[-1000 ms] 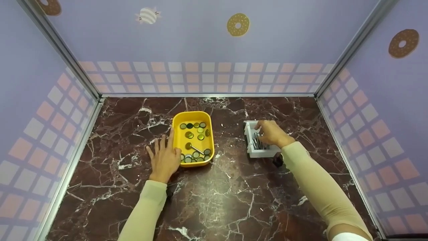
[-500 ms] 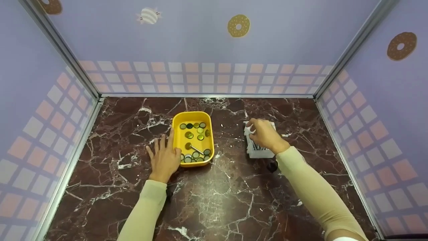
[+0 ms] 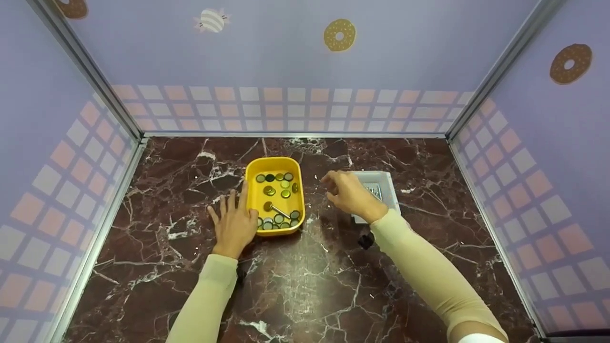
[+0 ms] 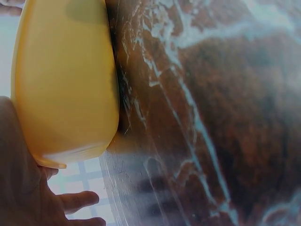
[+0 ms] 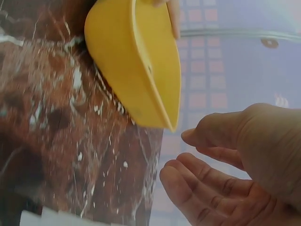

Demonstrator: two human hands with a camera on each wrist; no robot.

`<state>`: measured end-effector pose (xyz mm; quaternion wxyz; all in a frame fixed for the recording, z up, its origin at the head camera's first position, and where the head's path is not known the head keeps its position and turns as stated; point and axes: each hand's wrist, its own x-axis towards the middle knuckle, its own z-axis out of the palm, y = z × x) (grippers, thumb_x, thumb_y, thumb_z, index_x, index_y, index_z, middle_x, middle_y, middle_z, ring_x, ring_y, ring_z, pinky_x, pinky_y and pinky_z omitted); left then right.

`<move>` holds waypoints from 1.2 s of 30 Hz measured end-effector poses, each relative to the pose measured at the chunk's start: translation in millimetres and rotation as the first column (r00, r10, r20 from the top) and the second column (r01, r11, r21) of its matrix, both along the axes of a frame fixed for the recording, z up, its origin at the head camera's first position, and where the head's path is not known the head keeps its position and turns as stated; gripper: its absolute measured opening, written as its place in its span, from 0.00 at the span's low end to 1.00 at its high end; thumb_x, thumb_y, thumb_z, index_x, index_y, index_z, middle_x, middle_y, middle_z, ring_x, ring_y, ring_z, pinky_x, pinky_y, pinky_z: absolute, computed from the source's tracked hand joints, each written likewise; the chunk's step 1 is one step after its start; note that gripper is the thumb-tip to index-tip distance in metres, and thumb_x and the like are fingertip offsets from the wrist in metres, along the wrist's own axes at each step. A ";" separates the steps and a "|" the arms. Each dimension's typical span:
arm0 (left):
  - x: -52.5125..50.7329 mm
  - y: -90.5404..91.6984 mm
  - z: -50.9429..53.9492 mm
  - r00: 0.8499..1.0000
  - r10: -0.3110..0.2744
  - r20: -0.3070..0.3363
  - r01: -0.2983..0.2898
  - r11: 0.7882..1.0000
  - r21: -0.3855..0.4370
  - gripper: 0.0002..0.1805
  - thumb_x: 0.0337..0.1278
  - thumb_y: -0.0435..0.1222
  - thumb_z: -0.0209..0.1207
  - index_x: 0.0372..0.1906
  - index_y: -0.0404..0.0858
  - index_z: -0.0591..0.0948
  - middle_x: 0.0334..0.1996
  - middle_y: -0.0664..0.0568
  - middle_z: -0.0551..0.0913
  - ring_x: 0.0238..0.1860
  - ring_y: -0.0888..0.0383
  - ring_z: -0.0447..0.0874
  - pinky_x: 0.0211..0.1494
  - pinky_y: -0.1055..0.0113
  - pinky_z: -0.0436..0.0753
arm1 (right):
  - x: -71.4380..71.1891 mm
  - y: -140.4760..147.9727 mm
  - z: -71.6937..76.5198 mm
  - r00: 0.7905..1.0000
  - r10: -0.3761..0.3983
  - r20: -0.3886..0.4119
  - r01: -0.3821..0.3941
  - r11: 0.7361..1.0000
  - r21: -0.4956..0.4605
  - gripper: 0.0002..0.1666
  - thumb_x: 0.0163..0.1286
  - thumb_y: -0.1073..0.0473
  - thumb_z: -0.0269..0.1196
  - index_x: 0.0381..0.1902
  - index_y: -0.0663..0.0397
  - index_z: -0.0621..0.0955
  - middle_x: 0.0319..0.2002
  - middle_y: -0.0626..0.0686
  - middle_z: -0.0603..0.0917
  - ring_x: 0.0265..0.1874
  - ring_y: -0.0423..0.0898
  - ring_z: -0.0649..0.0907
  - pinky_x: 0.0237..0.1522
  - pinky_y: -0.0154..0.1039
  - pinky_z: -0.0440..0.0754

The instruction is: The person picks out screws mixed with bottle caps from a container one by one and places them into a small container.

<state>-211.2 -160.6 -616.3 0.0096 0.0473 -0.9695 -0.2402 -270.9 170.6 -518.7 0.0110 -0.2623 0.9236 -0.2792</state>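
A yellow tray (image 3: 251,214) holds several round metal bottle caps (image 3: 285,194) and one silver screw or nail (image 3: 281,212), whose upper end lies by a cap. My left hand (image 3: 234,228) rests with spread fingers against the tray's left side, its index finger and thumb along the rim. In the left wrist view, the tray's outer wall (image 4: 66,84) stands beside that hand. My right hand (image 3: 350,194) hovers over the left edge of a white box (image 3: 394,193) of metal pieces. In the right wrist view, I see nothing between its loosely bent fingers (image 5: 176,183) and thumb.
Dark red marble tabletop (image 3: 305,286) lies under both containers, with the yellow tray left of the white box. Patterned lilac panels (image 3: 286,62) close off the back and both sides. A small black object (image 3: 366,241) shows beneath my right wrist.
My right hand has come up out of the white box and moved left, toward the yellow tray. The left hand and the tray's contents have stayed where they were.
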 end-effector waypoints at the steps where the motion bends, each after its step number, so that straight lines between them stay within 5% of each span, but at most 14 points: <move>1: -0.1 -0.2 -0.1 1.000 0.001 -0.004 -0.001 1.000 0.000 0.46 0.88 0.46 0.49 1.00 0.59 0.45 0.95 0.32 0.57 0.96 0.23 0.47 0.94 0.16 0.34 | -0.5 -4.6 -0.3 1.000 0.010 0.004 -0.010 1.000 -0.004 0.21 0.73 0.71 0.72 0.62 0.69 0.89 0.50 0.68 0.94 0.45 0.61 0.95 0.52 0.54 0.98; 9: 0.2 -1.4 -0.4 0.999 0.007 -0.041 -0.006 1.000 0.010 0.46 0.87 0.46 0.50 1.00 0.58 0.47 0.94 0.32 0.60 0.95 0.22 0.50 0.93 0.14 0.36 | -3.4 -44.7 -1.8 0.994 0.096 0.056 -0.096 0.995 -0.012 0.20 0.74 0.72 0.70 0.62 0.65 0.90 0.52 0.66 0.95 0.48 0.57 0.95 0.54 0.47 0.98; 24: 1.0 -0.1 -1.3 1.000 0.012 -0.007 -0.012 1.000 0.010 0.45 0.88 0.46 0.49 1.00 0.58 0.47 0.94 0.31 0.59 0.96 0.22 0.48 0.94 0.15 0.35 | -12.7 -108.3 -20.4 0.953 0.259 0.155 -0.278 0.953 0.119 0.20 0.80 0.68 0.72 0.66 0.69 0.88 0.51 0.68 0.97 0.49 0.61 0.98 0.54 0.53 0.99; 33: -0.4 1.5 0.3 1.000 0.009 0.001 -0.009 1.000 0.020 0.46 0.88 0.46 0.50 1.00 0.58 0.46 0.95 0.32 0.57 0.96 0.23 0.47 0.94 0.16 0.33 | -22.4 -141.7 -26.4 0.953 0.195 0.230 -0.248 0.941 0.230 0.24 0.79 0.65 0.74 0.69 0.68 0.88 0.62 0.66 0.95 0.56 0.60 0.96 0.63 0.52 0.96; 36: 0.0 2.5 0.3 1.000 0.011 -0.010 -0.011 1.000 0.014 0.46 0.88 0.46 0.50 1.00 0.58 0.47 0.95 0.32 0.59 0.96 0.23 0.48 0.94 0.15 0.35 | -32.1 -151.8 -41.1 0.964 0.140 0.228 -0.207 0.930 0.303 0.20 0.77 0.60 0.77 0.63 0.62 0.91 0.57 0.59 0.97 0.52 0.55 0.95 0.60 0.49 0.96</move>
